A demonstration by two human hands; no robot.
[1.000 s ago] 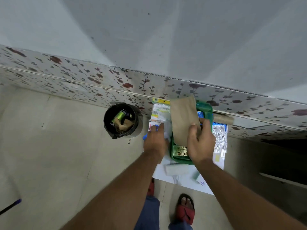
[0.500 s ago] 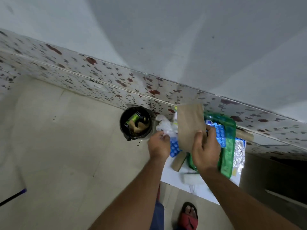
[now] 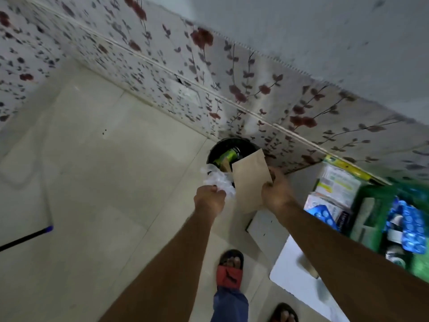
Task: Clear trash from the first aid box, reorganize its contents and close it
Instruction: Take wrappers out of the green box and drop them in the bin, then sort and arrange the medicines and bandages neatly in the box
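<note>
Left hand point(image 3: 210, 198): I have fingers pinched on crumpled clear plastic point(image 3: 217, 180).
Right hand point(image 3: 276, 194): fingers pressed on a brown paper packet point(image 3: 249, 180).
Bin point(image 3: 222, 147): just beyond; I'd let go only once both are above its mouth.
First aid box point(image 3: 371, 214): open, green, well right.

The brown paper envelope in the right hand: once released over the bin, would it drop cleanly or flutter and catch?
The brown paper envelope looks flat, thin and empty, so probably light and apt to flutter. It stands fairly straight though the right hand pinches one edge, suggesting some stiffness. Against the black bin it looks wide, so it may catch on the rim.
</note>
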